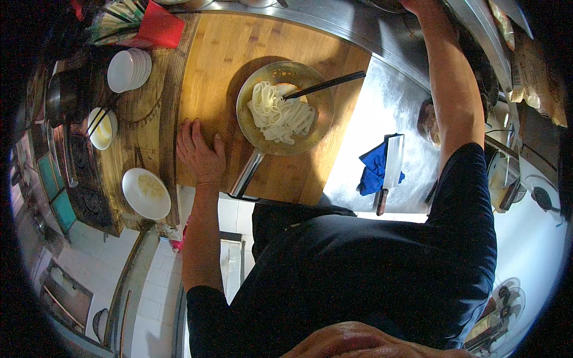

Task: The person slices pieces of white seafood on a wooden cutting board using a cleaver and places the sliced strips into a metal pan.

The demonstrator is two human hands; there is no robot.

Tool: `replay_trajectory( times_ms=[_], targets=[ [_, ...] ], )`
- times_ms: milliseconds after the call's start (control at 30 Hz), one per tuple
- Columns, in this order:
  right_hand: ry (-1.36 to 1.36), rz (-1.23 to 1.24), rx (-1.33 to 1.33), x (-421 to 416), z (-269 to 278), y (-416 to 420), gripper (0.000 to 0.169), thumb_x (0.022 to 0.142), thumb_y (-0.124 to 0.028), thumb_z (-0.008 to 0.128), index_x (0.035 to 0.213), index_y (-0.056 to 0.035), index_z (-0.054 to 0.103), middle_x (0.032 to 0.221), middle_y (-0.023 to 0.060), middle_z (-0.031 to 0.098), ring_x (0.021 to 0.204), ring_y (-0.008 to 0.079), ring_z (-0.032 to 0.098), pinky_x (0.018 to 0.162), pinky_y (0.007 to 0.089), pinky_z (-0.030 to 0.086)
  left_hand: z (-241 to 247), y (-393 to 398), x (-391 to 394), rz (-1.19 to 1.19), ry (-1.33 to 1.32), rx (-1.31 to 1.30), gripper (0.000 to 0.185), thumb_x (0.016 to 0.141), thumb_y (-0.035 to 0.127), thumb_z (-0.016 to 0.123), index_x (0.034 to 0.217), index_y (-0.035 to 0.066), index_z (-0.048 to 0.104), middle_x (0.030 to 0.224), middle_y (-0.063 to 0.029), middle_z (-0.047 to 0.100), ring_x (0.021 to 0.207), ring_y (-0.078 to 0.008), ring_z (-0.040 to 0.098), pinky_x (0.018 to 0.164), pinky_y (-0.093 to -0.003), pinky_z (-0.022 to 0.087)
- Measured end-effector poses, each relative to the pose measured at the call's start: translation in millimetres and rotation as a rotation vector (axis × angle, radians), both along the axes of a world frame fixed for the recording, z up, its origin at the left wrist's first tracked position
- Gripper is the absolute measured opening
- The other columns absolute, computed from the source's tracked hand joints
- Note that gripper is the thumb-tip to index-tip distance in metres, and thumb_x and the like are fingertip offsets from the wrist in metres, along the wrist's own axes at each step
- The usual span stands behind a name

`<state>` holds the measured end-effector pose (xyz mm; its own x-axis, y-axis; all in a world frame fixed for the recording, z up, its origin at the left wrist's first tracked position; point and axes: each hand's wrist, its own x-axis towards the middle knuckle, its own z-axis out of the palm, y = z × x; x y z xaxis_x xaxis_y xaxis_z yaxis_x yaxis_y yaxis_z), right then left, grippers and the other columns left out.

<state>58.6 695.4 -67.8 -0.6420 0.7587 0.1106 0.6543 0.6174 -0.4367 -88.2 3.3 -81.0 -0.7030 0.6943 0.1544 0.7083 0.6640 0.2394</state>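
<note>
Before me a metal pan (pixel 326 134) of wide flat noodles (pixel 282 114) rests on a wooden board (pixel 215 58). Black chopsticks (pixel 331 84) lean in the pan, their tips at the noodles. Its metal handle (pixel 247 173) points towards my body. My left hand (pixel 201 154) lies flat on the board's left part, fingers apart, holding nothing. My right arm stretches up to the top edge, where only part of my right hand (pixel 414 5) shows near a dark vessel's rim; its fingers are cut off by the view.
Right of the board, a cleaver (pixel 394 161) lies on a blue cloth (pixel 372 168) on a steel surface (pixel 349 179). Left are stacked white bowls (pixel 127 70), a small bowl with yellow contents and chopsticks (pixel 111 129), a larger white bowl (pixel 159 201) and a red container (pixel 163 27) of wrapped chopsticks.
</note>
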Motion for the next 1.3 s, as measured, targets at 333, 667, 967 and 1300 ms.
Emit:
replay_trajectory(
  times_ms=[333, 667, 967, 1300],
  targets=[
    [0.011, -0.004, 0.034, -1, 5, 15, 0.038, 0.104, -0.035, 0.054, 0.131, -0.0081, 0.057, 0.134, 0.0144, 0.054, 0.121, 0.0285, 0.054, 0.103, 0.0448, 0.044, 2, -1, 1, 0.014, -0.012, -0.026, 0.061, 0.091, 0.037, 0.068, 0.143, 0.01, 0.052, 0.15, -0.0154, 0.049, 0.14, -0.04, 0.043, 0.114, -0.0582, 0.033],
    [-0.005, 0.0, 0.065, -6, 6, 16, 0.04, 0.105, -0.036, 0.053, 0.134, -0.0082, 0.056, 0.137, 0.0146, 0.053, 0.124, 0.0291, 0.052, 0.104, 0.0453, 0.043, 2, 0, 1, -0.001, 0.013, -0.015, 0.061, 0.093, 0.037, 0.067, 0.144, 0.008, 0.051, 0.15, -0.0166, 0.049, 0.139, -0.0403, 0.045, 0.114, -0.0579, 0.034],
    [-0.009, 0.0, 0.089, -14, -1, 21, 0.041, 0.105, -0.036, 0.052, 0.136, -0.0082, 0.055, 0.14, 0.0149, 0.051, 0.126, 0.0297, 0.051, 0.106, 0.0458, 0.042, 2, 1, 1, 0.005, 0.005, -0.019, 0.062, 0.092, 0.037, 0.068, 0.144, 0.008, 0.052, 0.151, -0.0169, 0.048, 0.138, -0.0407, 0.046, 0.113, -0.0581, 0.035],
    [-0.036, 0.002, 0.157, -29, -1, 35, 0.043, 0.106, -0.037, 0.051, 0.138, -0.0083, 0.054, 0.142, 0.0151, 0.05, 0.128, 0.0303, 0.05, 0.107, 0.0463, 0.041, -3, 0, 1, 0.016, 0.011, -0.025, 0.063, 0.091, 0.039, 0.067, 0.144, 0.008, 0.052, 0.153, -0.0164, 0.048, 0.14, -0.0402, 0.044, 0.115, -0.0576, 0.032]
  ],
)
